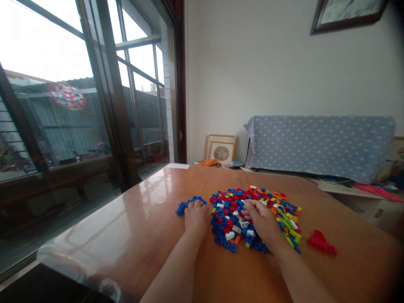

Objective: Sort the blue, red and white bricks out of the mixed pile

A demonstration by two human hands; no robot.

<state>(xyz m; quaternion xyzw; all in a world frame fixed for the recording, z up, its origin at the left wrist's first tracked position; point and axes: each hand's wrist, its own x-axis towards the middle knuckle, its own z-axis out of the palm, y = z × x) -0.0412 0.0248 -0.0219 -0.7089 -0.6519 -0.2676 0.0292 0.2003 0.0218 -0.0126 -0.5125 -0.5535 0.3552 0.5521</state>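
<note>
A loose pile of plastic toy building bricks [225, 219] spreads over the lower centre of the frame, mostly blue, red and white on its left, with more green, orange and yellow towards its right. Just beside its left edge lies a smaller cluster of blue studded bricks [181, 208] (whether these are joined or merely touching, I cannot tell). The left hand [196, 215] rests at this cluster, its fingers bent over the near side; what it pinches, if anything, is hidden. The right hand [262, 216] is over the middle of the pile, thumb and fingers curled towards one another, and I cannot tell whether a brick sits between them

The step in hand appears to be picking among the bricks with the right hand while the left attends to the blue cluster. From here, I judge, the next move calls for a fine fingertip grip on a single brick, without dragging its neighbours along

Further out, a red brick piece [322, 243] lies apart at the lower right, on the same glossy brown table [132, 223]. Beyond the table, a framed picture [222, 153] leans at centre, a spotted grey-blue cloth [318, 145] drapes at right, and a wall clock [350, 11] hangs at upper right
</note>
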